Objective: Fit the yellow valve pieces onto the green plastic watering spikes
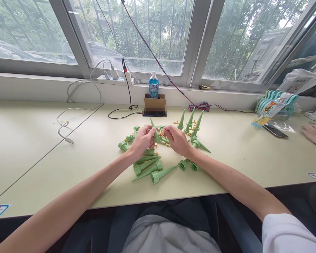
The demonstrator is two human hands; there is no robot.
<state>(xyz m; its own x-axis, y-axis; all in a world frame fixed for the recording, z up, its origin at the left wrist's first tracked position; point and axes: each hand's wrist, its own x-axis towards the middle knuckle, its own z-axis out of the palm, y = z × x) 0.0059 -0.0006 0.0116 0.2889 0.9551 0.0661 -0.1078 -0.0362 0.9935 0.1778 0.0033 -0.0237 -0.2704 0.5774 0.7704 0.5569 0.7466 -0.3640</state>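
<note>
My left hand is closed round a green plastic watering spike, its narrow tip pointing up. Beside that spike, my right hand has its fingers pinched together. A bit of yellow shows near those fingertips, but what they grip is hidden. Loose green spikes with ribbed caps lie on the table below and around both hands. Small yellow valves are partly visible between the hands. Beyond my right hand, 3 green spikes with yellow valves on their sides stand upright.
Behind the pile, a blue-labelled bottle stands by an open cardboard box and a phone. Cables and a power strip line the window side. At right are teal hangers, another phone and another person's hand.
</note>
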